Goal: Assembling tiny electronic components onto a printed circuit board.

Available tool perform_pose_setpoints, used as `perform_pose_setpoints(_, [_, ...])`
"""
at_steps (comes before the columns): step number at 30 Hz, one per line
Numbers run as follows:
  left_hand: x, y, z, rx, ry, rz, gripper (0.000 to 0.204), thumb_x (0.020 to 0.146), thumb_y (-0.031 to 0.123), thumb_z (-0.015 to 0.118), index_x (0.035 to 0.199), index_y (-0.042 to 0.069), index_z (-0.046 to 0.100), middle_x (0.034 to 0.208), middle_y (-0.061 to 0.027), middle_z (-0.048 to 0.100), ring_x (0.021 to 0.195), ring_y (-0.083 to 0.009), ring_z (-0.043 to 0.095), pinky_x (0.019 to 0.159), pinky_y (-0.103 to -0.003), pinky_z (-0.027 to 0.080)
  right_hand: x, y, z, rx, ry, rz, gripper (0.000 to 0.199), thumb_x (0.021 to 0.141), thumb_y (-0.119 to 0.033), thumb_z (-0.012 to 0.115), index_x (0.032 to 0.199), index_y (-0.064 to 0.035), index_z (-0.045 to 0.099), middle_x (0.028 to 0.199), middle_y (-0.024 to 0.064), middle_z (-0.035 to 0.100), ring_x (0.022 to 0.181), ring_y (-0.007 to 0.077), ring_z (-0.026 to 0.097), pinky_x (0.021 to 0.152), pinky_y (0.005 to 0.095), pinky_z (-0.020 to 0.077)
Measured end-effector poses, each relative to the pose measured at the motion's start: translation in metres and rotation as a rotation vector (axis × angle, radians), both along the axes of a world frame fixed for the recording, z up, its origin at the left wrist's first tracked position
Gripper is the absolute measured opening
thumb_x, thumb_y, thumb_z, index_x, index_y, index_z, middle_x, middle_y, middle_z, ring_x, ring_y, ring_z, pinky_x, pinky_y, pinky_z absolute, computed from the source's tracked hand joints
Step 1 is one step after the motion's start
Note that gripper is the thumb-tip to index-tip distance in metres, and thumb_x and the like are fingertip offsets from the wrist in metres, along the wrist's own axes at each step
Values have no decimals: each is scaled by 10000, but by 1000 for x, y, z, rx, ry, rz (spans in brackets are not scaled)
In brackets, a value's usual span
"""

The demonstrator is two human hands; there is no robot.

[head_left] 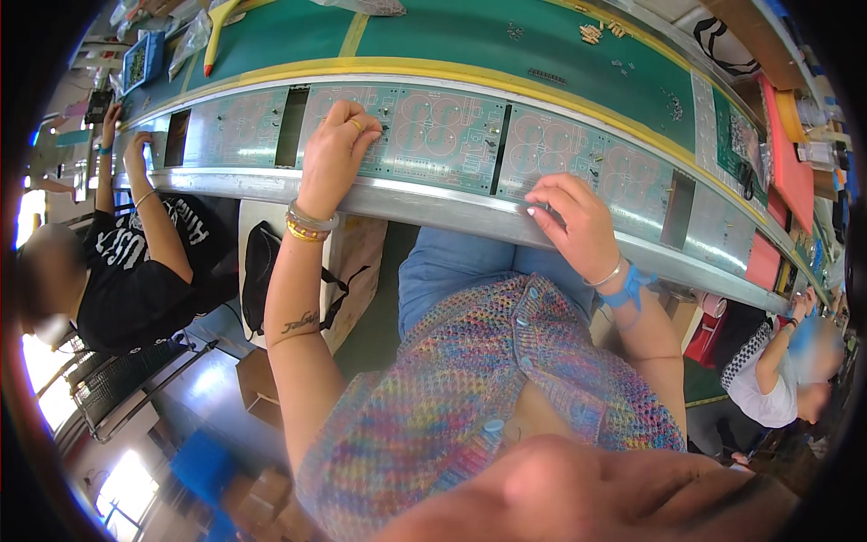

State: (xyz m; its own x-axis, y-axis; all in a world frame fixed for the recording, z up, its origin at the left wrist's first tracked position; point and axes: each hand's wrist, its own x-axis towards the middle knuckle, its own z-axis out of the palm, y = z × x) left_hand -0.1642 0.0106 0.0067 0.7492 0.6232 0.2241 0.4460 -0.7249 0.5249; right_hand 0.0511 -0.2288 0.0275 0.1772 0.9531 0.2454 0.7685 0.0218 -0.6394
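I see the left hand (334, 149) pinching, fingertips together, anything held hidden, over a grey-green circuit board (429, 135) on the metal rail (452, 206), right hand (582, 221) parted by the next board (564, 149); light, level touches should work best.

black bag (260, 282) | brown cardboard box (258, 381) | black-shirted co-worker (135, 294), left side

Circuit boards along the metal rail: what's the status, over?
Left hand at one circuit board, grip unclear. Right hand loosely curled by near edge of the next board. No obstruction seen between the hands.
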Motion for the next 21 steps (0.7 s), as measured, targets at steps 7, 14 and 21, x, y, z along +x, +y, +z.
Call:
perform_pose_setpoints(7, [3, -1, 0, 97, 43, 5, 83, 793, 107, 653, 871, 79, 664, 916, -35, 574, 844, -250, 592, 679, -351, 482, 2, -6, 0, -21, 40, -27, 146, 738, -56, 682, 868, -83, 620, 920, 27, 590, 811, 224, 586, 653, 325, 486])
perform_pose_setpoints(14, [3, -2, 1, 137, 72, 10, 79, 791, 113, 657, 866, 88, 665, 905, -20, 573, 828, -231, 594, 656, -343, 486, 9, -9, 0, -4, -1, -46, 136, 746, -65, 676, 869, -88, 622, 925, 23, 591, 822, 219, 591, 651, 318, 494])
perform_pose_setpoints(21, [2, 1, 8, 2, 22, -30, 114, 774, 83, 678, 887, 71, 672, 917, -38, 586, 779, -212, 612, 646, -310, 502, 49, 1, 8, -39, -15, -185, 100, 808, -120, 644, 902, -92, 631, 875, 52, 633, 758, 247, 617, 643, 333, 496])
